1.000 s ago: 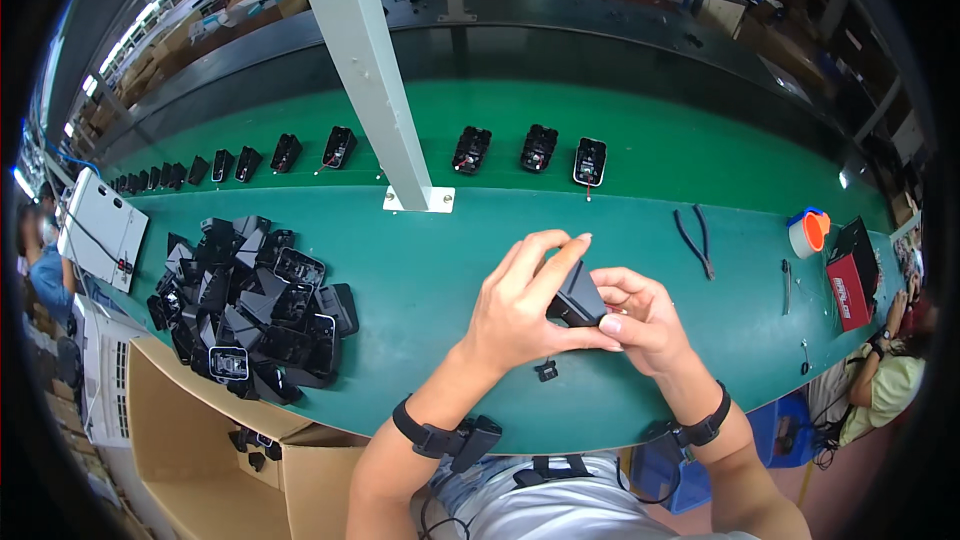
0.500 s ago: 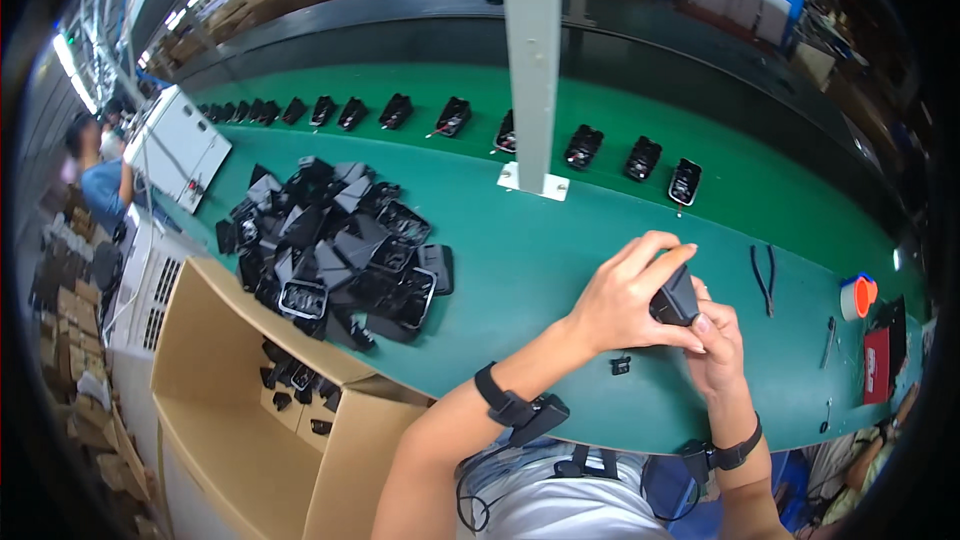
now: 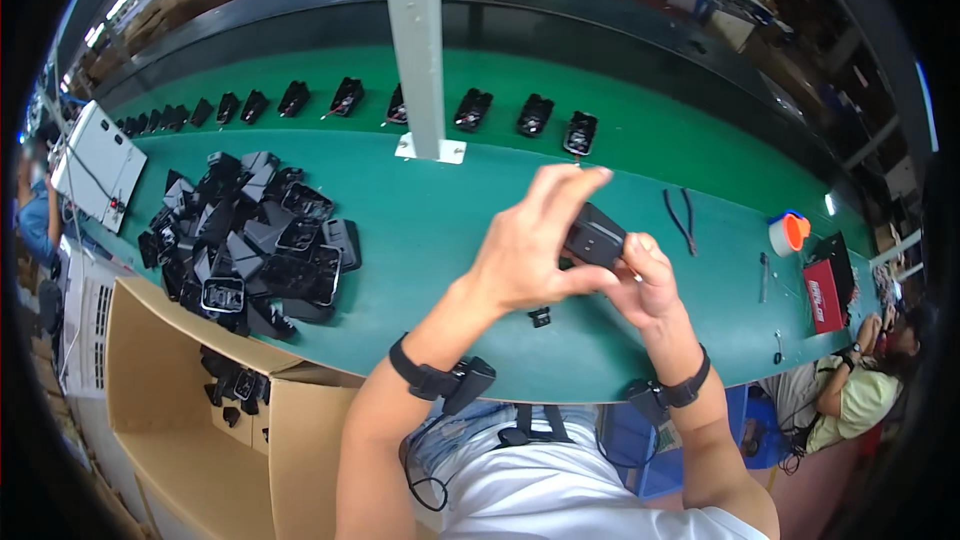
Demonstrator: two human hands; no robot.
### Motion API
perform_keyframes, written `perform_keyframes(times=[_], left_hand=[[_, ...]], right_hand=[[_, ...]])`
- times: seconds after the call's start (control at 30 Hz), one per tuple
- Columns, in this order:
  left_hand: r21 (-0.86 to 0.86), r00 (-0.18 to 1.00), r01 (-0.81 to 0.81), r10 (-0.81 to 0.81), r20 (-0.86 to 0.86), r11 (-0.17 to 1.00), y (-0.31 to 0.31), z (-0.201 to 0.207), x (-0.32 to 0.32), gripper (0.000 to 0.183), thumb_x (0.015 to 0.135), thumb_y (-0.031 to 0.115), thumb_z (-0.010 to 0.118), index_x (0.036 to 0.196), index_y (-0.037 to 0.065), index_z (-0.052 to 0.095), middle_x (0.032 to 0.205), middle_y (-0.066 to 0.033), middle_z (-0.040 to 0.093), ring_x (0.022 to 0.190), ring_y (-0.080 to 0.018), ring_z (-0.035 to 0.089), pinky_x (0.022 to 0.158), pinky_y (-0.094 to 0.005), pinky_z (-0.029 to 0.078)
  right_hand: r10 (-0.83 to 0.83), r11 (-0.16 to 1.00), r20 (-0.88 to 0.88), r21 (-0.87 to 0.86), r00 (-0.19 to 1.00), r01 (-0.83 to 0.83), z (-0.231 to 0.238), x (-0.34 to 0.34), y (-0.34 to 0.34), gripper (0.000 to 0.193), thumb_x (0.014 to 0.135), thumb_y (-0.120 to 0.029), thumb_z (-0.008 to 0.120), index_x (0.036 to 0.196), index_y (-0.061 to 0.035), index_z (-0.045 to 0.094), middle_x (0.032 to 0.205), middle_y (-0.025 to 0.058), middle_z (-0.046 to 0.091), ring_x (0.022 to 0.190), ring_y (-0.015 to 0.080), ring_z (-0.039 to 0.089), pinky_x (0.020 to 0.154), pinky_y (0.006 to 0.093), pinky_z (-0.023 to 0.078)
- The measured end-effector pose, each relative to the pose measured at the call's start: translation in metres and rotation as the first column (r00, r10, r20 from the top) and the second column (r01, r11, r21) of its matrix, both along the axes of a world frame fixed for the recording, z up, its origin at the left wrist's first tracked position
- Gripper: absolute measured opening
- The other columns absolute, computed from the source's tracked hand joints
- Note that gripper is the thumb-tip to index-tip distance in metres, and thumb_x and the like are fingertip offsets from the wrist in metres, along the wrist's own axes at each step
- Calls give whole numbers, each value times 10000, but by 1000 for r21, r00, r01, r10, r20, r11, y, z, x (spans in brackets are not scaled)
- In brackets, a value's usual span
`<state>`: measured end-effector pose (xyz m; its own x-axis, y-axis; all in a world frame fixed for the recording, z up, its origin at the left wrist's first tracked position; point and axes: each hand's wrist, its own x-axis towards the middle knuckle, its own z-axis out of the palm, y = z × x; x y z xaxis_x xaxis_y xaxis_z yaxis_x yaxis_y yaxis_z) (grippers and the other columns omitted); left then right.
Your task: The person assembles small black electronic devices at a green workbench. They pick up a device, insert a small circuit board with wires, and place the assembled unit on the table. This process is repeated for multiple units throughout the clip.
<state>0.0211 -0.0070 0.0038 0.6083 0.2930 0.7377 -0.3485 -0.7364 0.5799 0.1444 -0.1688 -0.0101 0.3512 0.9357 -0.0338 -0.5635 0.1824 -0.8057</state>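
Observation:
A black plastic housing (image 3: 596, 237) is held above the green bench, tilted, its closed outer side showing. My right hand (image 3: 648, 278) grips its right lower corner between thumb and fingers. Around its left side my left hand (image 3: 530, 245) is spread open, index finger stretched above it and thumb near its lower edge; whether the hidden fingers touch it I cannot tell. On the bench below lies a small black part (image 3: 540, 317). To the left is a big heap of black housings (image 3: 250, 240), some with open sides up.
Open housings with wires, such as this one (image 3: 580, 133), line the far green strip behind a metal post (image 3: 415, 40). Pliers (image 3: 681, 221), an orange-and-white roll (image 3: 788, 233) and a red box (image 3: 825, 296) lie right. A cardboard box (image 3: 190, 440) stands lower left; another person (image 3: 865, 385) sits right.
My view has swung to the right, so the bench appears shifted left. The housing has turned in my hands, and my left fingers have spread away from it.

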Motion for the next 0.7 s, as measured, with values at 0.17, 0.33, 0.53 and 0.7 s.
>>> perform_keyframes(times=[0.17, 0.33, 0.53, 0.7], left_hand=[[199, 878, -418, 450, -161, 887, 31, 33, -52, 570, 792, 411, 797, 1196, 47, 626, 1088, -126, 662, 848, -278, 642, 707, -375, 523], [562, 210, -621, 807, -553, 547, 65, 24, -139, 656, 703, 349, 851, 1251, 82, 611, 1197, -136, 642, 1147, -355, 581, 982, -480, 443], [599, 44, -579, 754, -655, 554, 75, 5, -163, 757, 624, 257, 890, 1314, 126, 606, 1274, -92, 614, 1270, -336, 504, 1114, -499, 340], [664, 13, -552, 802, -598, 504, 80, -8, -158, 753, 598, 164, 896, 1293, 100, 614, 1284, -74, 613, 1288, -324, 492, 1115, -575, 315]], right_hand=[[-108, 994, 491, 25, 864, 110, 14, 32, 8, 346, 925, -316, 712, 961, 25, 750, 1169, 154, 663, 1020, 218, 640, 982, 391, 479], [78, 873, 980, 21, -183, 488, 25, 113, 44, 341, 758, -322, 830, 929, -29, 792, 1320, 198, 608, 1044, 313, 673, 938, 410, 529], [389, 846, 854, -182, -347, 501, -8, 180, 69, 362, 753, -342, 814, 906, -15, 784, 1321, 204, 596, 1090, 357, 646, 956, 421, 526], [231, 883, 875, -5, -425, 469, 0, 157, 50, 382, 813, -315, 778, 1063, -29, 741, 1370, 191, 550, 1168, 396, 586, 1006, 451, 492]])
